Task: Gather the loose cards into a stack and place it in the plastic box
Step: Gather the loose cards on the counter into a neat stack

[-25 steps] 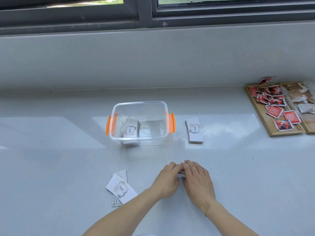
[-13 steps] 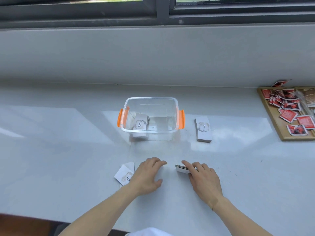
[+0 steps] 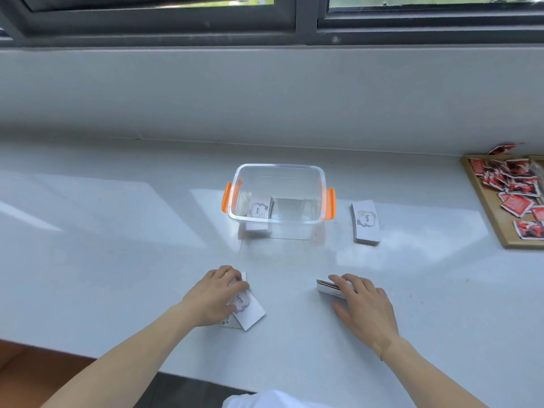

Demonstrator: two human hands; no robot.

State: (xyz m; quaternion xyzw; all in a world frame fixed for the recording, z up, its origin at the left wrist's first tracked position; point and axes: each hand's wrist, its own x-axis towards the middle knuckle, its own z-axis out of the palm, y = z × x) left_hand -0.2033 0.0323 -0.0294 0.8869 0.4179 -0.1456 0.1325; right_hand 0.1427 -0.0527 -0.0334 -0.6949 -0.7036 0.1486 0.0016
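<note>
A clear plastic box (image 3: 279,167) with orange side handles stands mid-counter, with a stack of white "love" cards (image 3: 258,208) inside at its left. Another card stack (image 3: 366,222) lies just right of the box. My left hand (image 3: 216,295) rests flat on a few loose white cards (image 3: 250,312) on the near counter, fingers on top of them. My right hand (image 3: 360,303) lies over a small gathered stack (image 3: 326,286), fingers along its top and thumb beside it; most of that stack is hidden.
A wooden tray (image 3: 485,210) holding several red packets sits at the far right. A grey wall and window frame rise behind the white counter (image 3: 117,245), whose front edge runs close below my forearms.
My hands, joined on one small stack a second ago, have parted. The left hand moved left onto the loose cards; the right stayed on the stack.
</note>
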